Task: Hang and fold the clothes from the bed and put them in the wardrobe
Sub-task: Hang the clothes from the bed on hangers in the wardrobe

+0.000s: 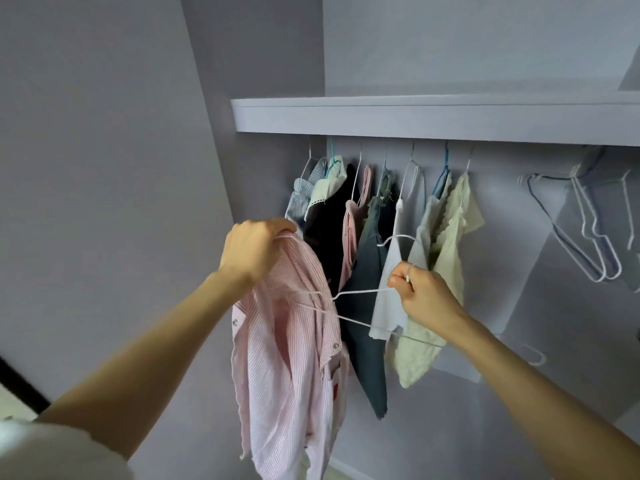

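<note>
shirt [294, 341]: pink striped, hanging limp in front of the open wardrobe [415, 116], bunched at the top under the left hand, tail dangling free below.
hanger [353, 292]: thin white wire, one arm already inside the shirt at the collar area, other arm sticking out bare to the right, hook pointing up beside the right hand.
left hand [254, 251]: clenched round the shirt's shoulder/collar fabric, carrying its weight.
right hand [420, 292]: pinching the hanger at the neck, just under the hook.
shirt handling: light, soft, no shape of its own; likely to slide off smooth wire if tilted. Buttons and placket partly open, so front can gape.
hanger handling: light, springy, bends easily; neck is the stiff spot, good to grip there.
where to hold: shirt by the shoulder seam or collar, not the loose front; stretch the second shoulder over the bare arm.
rail: hidden under the shelf; hung clothes [381, 220] crowd the left, spare hangers [588, 237] to the right, gap between looks usable.
risk: hook snagging neighbouring garments on the way in.
</note>
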